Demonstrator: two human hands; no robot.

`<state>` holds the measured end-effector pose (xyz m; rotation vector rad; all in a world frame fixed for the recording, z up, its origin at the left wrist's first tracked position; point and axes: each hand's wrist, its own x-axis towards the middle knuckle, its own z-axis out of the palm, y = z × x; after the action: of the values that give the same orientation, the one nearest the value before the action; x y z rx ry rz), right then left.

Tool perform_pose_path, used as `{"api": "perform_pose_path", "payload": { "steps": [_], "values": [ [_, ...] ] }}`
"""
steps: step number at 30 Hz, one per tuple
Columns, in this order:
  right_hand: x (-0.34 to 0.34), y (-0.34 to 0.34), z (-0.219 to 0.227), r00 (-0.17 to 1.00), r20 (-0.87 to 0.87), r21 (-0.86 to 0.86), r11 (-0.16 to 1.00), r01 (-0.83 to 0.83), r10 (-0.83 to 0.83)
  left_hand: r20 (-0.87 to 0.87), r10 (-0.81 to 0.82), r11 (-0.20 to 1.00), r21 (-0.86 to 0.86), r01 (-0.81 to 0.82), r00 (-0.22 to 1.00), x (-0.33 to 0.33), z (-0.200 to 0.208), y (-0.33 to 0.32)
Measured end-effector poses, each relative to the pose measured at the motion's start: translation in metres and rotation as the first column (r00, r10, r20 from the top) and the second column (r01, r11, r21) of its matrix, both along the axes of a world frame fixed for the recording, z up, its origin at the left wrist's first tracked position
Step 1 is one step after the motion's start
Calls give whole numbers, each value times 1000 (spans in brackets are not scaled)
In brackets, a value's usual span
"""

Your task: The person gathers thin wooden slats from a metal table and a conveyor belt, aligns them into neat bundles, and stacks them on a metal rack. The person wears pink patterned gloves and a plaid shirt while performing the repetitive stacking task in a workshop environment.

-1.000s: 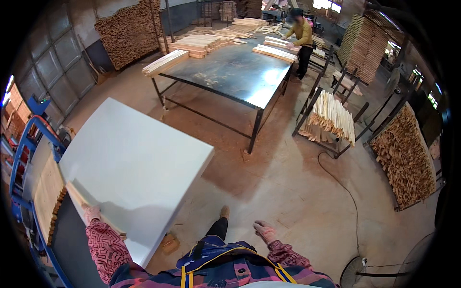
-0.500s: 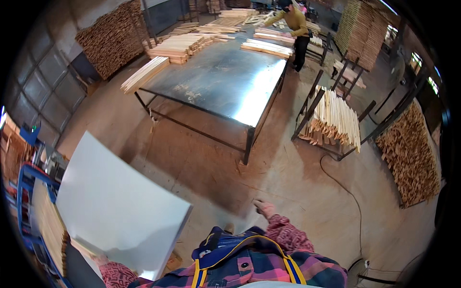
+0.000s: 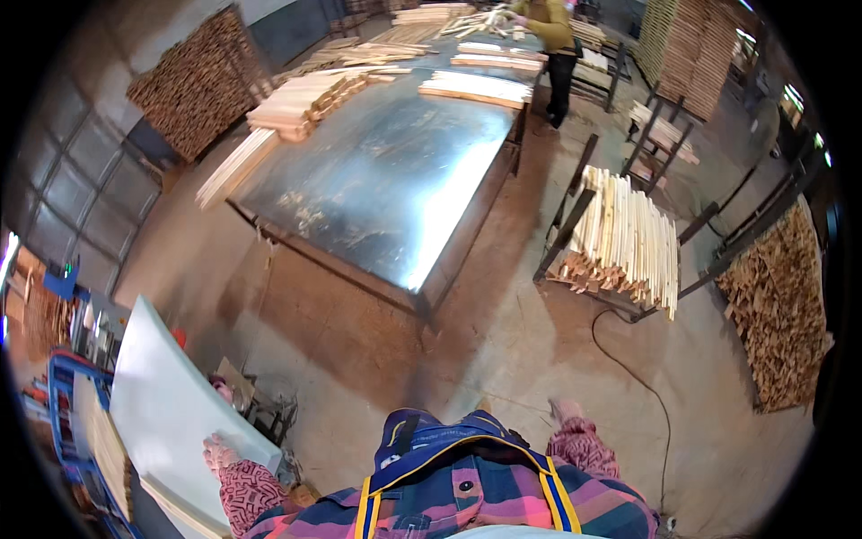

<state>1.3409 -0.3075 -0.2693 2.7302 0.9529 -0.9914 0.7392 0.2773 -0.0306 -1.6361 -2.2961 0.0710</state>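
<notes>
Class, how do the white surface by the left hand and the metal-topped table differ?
Look: the white surface is pale and plain, while the metal-topped table is dark grey with a bright glare.
Place: the white surface is near, at the person's left; the metal-topped table stands farther ahead.
Load: wooden strips lie on the metal-topped table, while the left hand is over the white surface.
Shared: both are broad surfaces.

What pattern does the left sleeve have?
The left sleeve is pink with dark angular lines, clearest in the head view.
</notes>
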Motion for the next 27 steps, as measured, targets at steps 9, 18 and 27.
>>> {"api": "perform_pose_path", "payload": {
  "steps": [9, 18, 27],
  "values": [
    [157, 263, 35, 965, 218, 791, 605, -87, -147, 91, 67, 965, 248, -88, 994, 214, -27, 18],
    [297, 289, 32, 944, -299, 555, 780, 290, -139, 598, -645, 731, 299, 613, 476, 614, -123, 46],
    [474, 337, 53, 582, -598, 238, 572, 785, -550, 878, -468, 72, 152, 986, -102, 992, -83, 4]
  ]
}}
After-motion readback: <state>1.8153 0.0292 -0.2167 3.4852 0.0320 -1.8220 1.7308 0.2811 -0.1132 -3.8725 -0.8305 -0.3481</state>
